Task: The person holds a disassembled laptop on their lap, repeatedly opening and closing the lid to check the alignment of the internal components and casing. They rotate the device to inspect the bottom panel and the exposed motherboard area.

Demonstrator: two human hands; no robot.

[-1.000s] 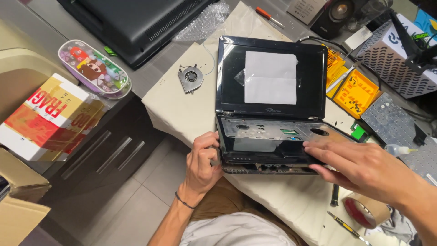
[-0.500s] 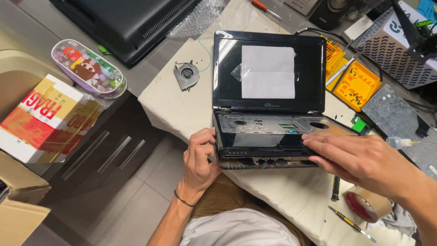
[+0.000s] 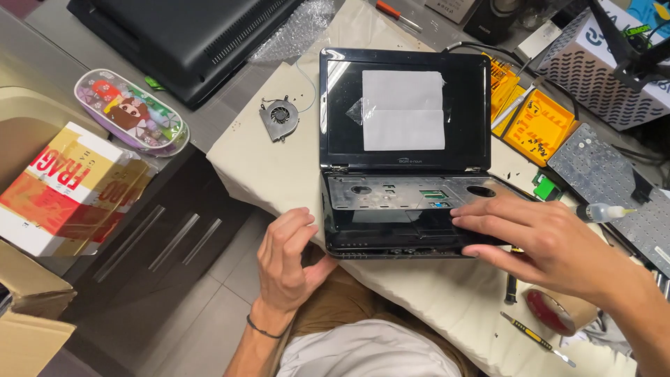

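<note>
A small black laptop (image 3: 401, 150) lies open on a cloth-covered table (image 3: 279, 174), its keyboard removed so the grey inner tray shows; a white sheet is taped on its screen. My right hand (image 3: 548, 241) rests flat on the right palm rest with fingers spread. My left hand (image 3: 289, 258) hangs just off the laptop's front left corner, fingers curled and holding nothing. A small cooling fan (image 3: 279, 119) lies left of the screen.
A removed keyboard (image 3: 604, 178), a small glue bottle (image 3: 604, 211), a tape roll (image 3: 555, 311), a screwdriver (image 3: 537, 338) and yellow packets (image 3: 541, 126) lie to the right. A patterned pencil case (image 3: 132, 112), a cardboard box (image 3: 59, 185) and a black monitor (image 3: 181, 35) are at left.
My left hand has come off the laptop's front left corner and now hangs free beside it. My right hand stays on the palm rest. The view shifted slightly.
</note>
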